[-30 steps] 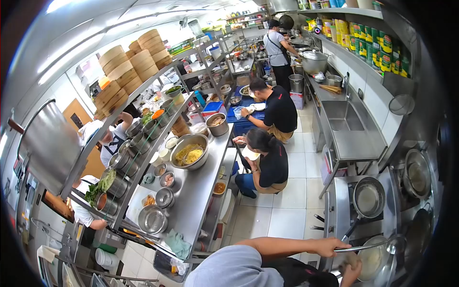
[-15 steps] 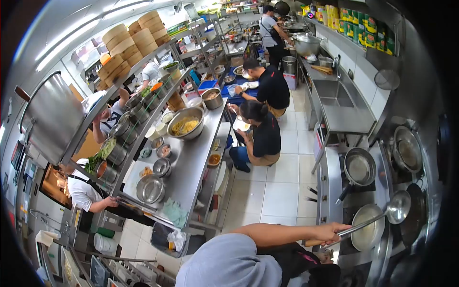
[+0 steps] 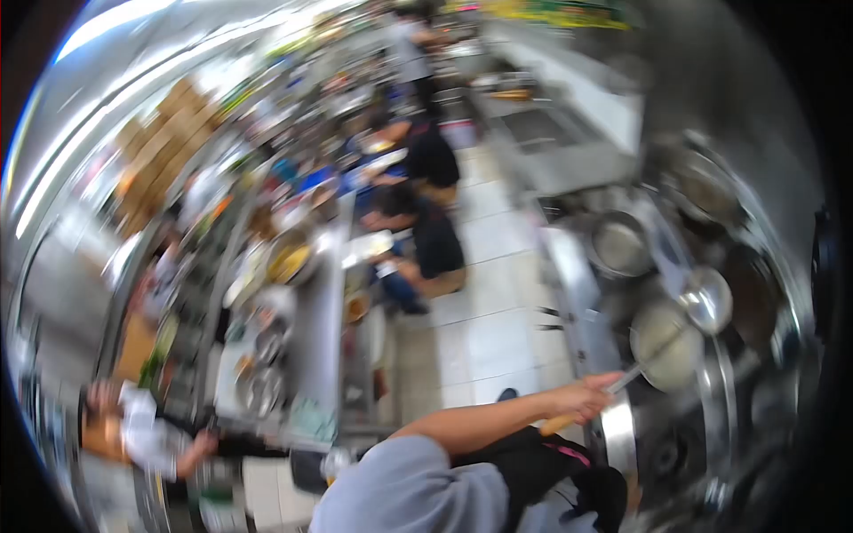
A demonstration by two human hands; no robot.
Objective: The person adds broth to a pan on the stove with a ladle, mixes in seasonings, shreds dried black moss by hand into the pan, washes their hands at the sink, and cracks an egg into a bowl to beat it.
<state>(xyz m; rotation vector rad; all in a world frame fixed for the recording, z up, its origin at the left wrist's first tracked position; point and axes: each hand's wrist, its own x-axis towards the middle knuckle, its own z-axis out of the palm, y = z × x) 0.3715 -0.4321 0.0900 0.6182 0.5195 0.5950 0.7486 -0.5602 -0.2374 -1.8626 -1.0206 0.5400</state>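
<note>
My left hand [image 3: 582,400] is closed around the handle of a long steel ladle [image 3: 708,300]. The handle's wooden end sticks out below my fist. The ladle's bowl hangs by the upper right rim of a pan [image 3: 653,364] with a pale, whitish inside; I cannot tell whether they touch. Of my right hand [image 3: 633,491] only a small blurred patch seems to show beside the black apron, its fingers hidden.
Another pan [image 3: 619,246] sits farther up the stove, near a large round pan [image 3: 702,186] and a dark wok [image 3: 755,293]. Left of the tiled aisle stands a steel counter [image 3: 315,329] with bowls. Two people in black shirts [image 3: 437,233] crouch there.
The whole view has swung and blurred, so the surroundings sit farther left and the stove higher. My left hand still grips the ladle. My right hand is less visible than before.
</note>
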